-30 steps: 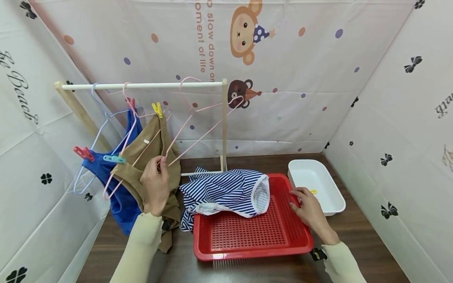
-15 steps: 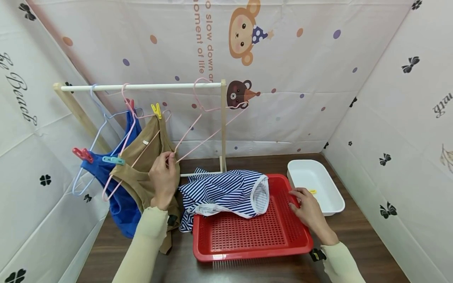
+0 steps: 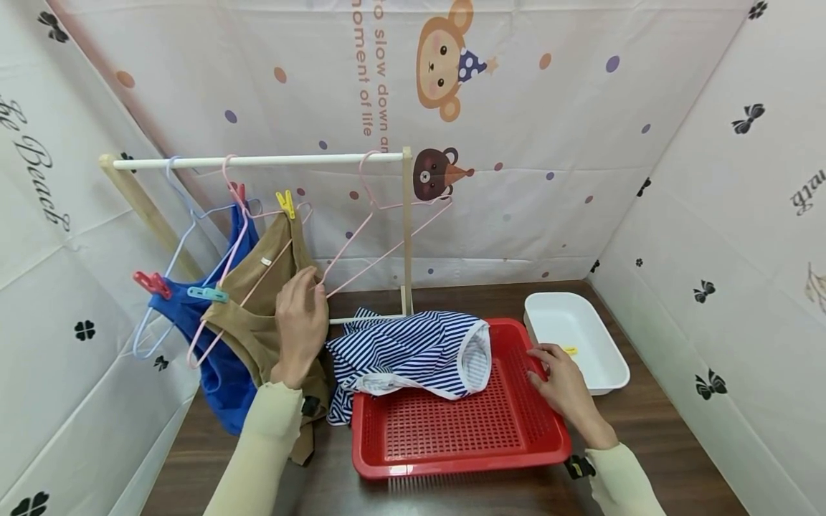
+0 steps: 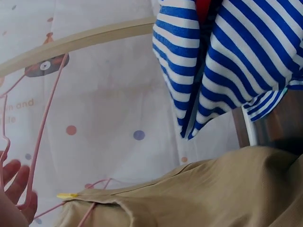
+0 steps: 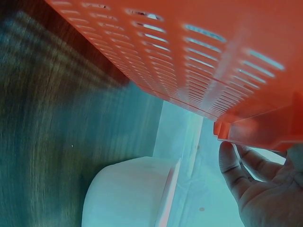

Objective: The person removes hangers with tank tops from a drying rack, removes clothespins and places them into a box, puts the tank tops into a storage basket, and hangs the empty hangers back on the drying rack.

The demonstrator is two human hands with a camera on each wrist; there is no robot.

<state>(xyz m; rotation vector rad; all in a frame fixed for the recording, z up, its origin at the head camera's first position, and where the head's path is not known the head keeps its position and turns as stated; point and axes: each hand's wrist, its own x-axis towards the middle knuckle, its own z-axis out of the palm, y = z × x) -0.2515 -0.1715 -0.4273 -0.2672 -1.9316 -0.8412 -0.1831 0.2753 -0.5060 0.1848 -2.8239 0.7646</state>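
My left hand (image 3: 302, 319), its fingers straightened, is at the lower corner of a pink hanger (image 3: 348, 244) whose hook is over the rack's white bar (image 3: 271, 160). In the left wrist view the pink wire (image 4: 43, 125) passes in front of the fingers (image 4: 19, 182). My right hand (image 3: 564, 383) holds the right rim of a red perforated basket (image 3: 461, 469). A blue-and-white striped garment (image 3: 413, 351) lies over the basket's back left side. Beside the left hand hangs a tan garment (image 3: 258, 315), clipped to another pink hanger (image 3: 235, 258).
A blue garment (image 3: 226, 390) hangs from a blue hanger (image 3: 182, 247) at far left, with a red clothespin (image 3: 152, 284). Yellow (image 3: 285, 204) and turquoise (image 3: 208, 294) clothespins hold the tan one. A white tray (image 3: 609, 344) with a yellow clothespin (image 3: 571, 350) stands at right.
The empty pink hanger has shifted right along the bar, swinging down a little. My left hand followed it right, and its fingers have loosened from the wire. The right hand stays at the basket.
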